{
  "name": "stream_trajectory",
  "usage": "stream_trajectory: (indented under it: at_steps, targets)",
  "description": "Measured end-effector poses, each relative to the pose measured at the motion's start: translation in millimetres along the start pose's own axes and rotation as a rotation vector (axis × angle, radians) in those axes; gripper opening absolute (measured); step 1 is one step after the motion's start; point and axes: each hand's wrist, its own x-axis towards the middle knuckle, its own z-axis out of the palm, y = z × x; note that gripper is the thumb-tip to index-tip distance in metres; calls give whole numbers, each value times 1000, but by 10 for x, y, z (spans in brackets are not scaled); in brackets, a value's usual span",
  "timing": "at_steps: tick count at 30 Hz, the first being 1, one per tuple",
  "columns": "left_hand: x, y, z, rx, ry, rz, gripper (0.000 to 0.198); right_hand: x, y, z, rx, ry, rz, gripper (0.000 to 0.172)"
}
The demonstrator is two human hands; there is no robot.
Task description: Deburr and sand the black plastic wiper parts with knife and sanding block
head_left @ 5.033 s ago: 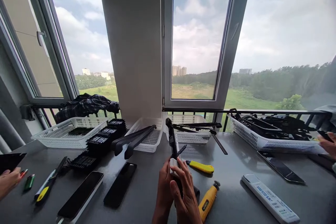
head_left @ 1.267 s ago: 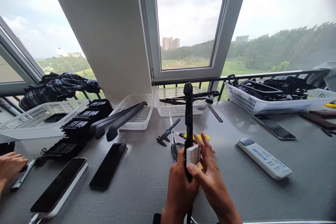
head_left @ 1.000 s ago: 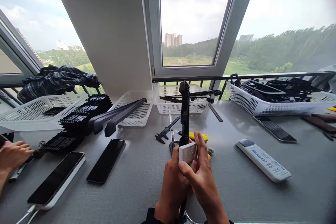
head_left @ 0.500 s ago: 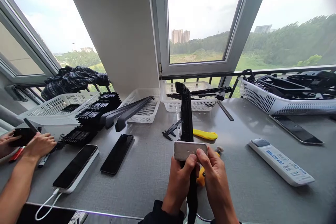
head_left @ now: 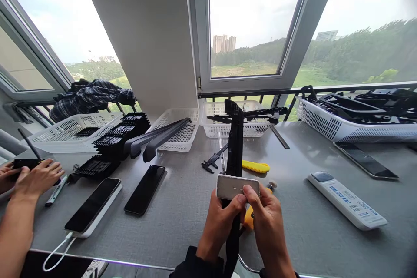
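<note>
In front of me is a small flat grey rectangular block (head_left: pixel 228 186) with a pale rim. My left hand (head_left: pixel 216 221) is closed around it and the long black plastic trim strip (head_left: pixel 235 147) behind it, its thumb on the block's lower edge. My right hand (head_left: pixel 269 217) grips the block's right end, thumb pressed on its face. The strip stands lengthwise away from me, its far end raised; its near end passes down between my wrists. Under my right hand lies an orange-yellow tool (head_left: pixel 249 217), partly hidden. Just beyond are a yellow-handled cutter (head_left: pixel 256 166) and a black caliper (head_left: pixel 213 160).
White baskets (head_left: pixel 358 131) with black parts line the window side. Two phones (head_left: pixel 145 190) and a white labelled device (head_left: pixel 348 202) lie on the grey table (head_left: pixel 176 230). At left, a co-worker's hands (head_left: pixel 37 178) hold a black part beside stacked black pieces (head_left: pixel 119 139) and a marker (head_left: pixel 57 191).
The strip's far end has shifted slightly right. My hands keep their hold on the block. The co-worker's hands have moved a little left, showing more of the marker.
</note>
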Motion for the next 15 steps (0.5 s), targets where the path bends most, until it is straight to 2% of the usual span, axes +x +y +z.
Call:
stream_trajectory:
  at_steps: [7,10,13,15]
  targets:
    - [12,8,-32,17,-80,31,48,41,53,-59,128,224,20,51]
    - [3,22,-20,28,-117,6,47,48,52,-46,138,229,10,50]
    - [-3,38,-7,22,-84,13,50,57,31,-54,92,180,0,49]
    - [-7,45,-6,17,-56,37,52,66,21,-82,82,193,7,50]
